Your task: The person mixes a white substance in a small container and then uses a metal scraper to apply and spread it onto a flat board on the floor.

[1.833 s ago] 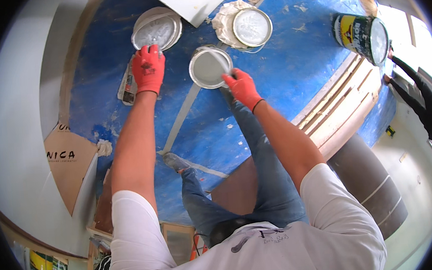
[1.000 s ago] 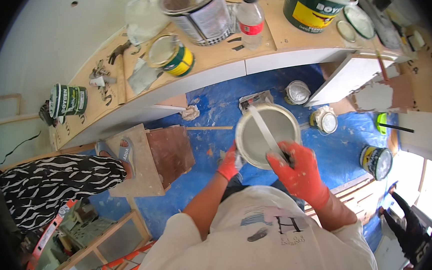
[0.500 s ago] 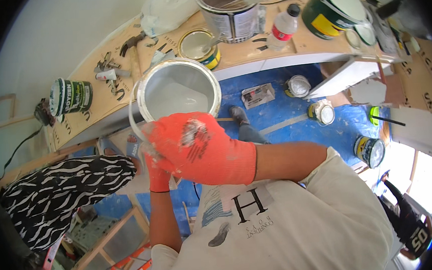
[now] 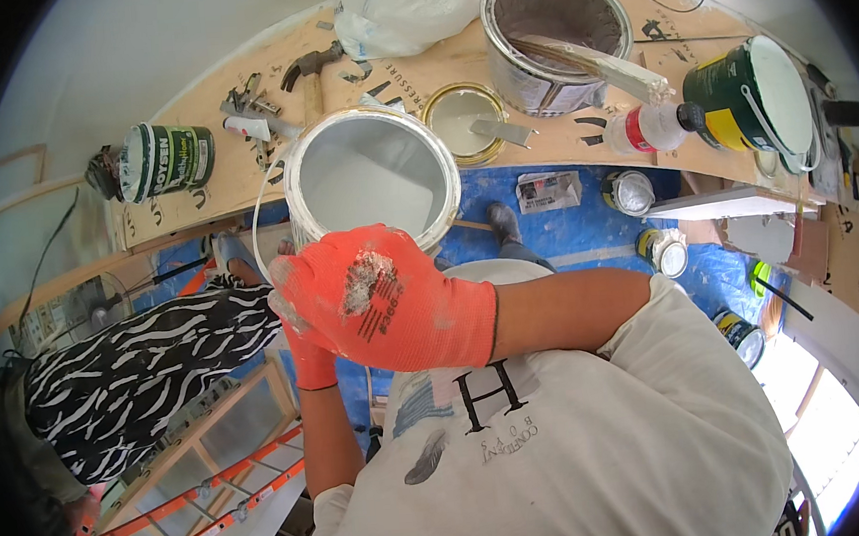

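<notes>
A pale paint bucket (image 4: 421, 149) with whitish paint inside has its mouth facing me, at the near edge of the worktable. My right hand (image 4: 382, 296), in a paint-smeared orange-red glove, is closed at the bucket's near rim. The thin white bail handle (image 4: 264, 205) loops down the bucket's left side to the fingers. My left hand (image 4: 312, 361), gloved alike, sits below and behind the right one, so most of its fingers are hidden. Beyond the bucket, an open small can (image 4: 449, 117) of white paint has a flat scraper (image 4: 503, 131) across its rim.
On the worktable (image 4: 186, 205) are a hammer (image 4: 312, 82), a green tub (image 4: 168, 162), a large can (image 4: 562, 30) with a paint-coated stick (image 4: 605, 66), a plastic bottle (image 4: 644, 128) and a dark green bucket (image 4: 751, 96). Someone's patterned trousers (image 4: 148, 377) and an orange ladder (image 4: 198, 523) are at left.
The worktable and its things have shifted right in view. The bucket has shifted slightly right and looks larger. My right hand stays at its rim.
</notes>
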{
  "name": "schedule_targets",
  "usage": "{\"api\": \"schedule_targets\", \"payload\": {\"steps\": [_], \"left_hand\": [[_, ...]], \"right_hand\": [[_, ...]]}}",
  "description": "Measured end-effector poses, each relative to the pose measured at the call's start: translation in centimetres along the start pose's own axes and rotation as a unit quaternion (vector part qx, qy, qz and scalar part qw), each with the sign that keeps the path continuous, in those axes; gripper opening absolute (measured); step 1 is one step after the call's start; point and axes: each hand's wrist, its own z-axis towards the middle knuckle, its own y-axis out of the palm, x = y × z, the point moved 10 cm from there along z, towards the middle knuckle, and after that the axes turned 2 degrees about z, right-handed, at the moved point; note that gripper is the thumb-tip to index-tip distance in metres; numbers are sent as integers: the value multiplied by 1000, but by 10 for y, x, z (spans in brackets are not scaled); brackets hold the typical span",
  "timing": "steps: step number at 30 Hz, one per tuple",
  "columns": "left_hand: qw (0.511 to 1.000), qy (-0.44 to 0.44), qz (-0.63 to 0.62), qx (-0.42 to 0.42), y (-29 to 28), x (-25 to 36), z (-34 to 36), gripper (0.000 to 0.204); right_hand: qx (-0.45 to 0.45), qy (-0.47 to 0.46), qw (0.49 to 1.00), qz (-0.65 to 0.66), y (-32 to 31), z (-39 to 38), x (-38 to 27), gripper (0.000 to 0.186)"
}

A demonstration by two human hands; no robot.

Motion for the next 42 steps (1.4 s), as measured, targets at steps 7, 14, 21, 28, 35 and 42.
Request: {"api": "schedule_targets", "payload": {"steps": [7, 14, 21, 28, 35, 42], "left_hand": [[998, -10, 51, 22, 3, 24, 11, 53], [976, -11, 215, 18, -1, 45, 4, 49], [996, -39, -48, 67, -7, 41, -4, 46], [997, -51, 14, 59, -9, 49, -2, 43], [996, -33, 38, 69, -9, 62, -1, 46], [997, -42, 14, 61, -12, 66, 0, 45]], "right_hand": [[-20, -4, 1000, -20, -2, 8, 17, 50], [35, -4, 999, 16, -23, 7, 27, 51], [66, 8, 998, 0, -37, 4, 32, 53], [62, 36, 997, 18, -39, 0, 42, 54], [108, 30, 993, 41, -48, 0, 45, 53], [154, 22, 986, 64, -57, -3, 46, 59]]}}
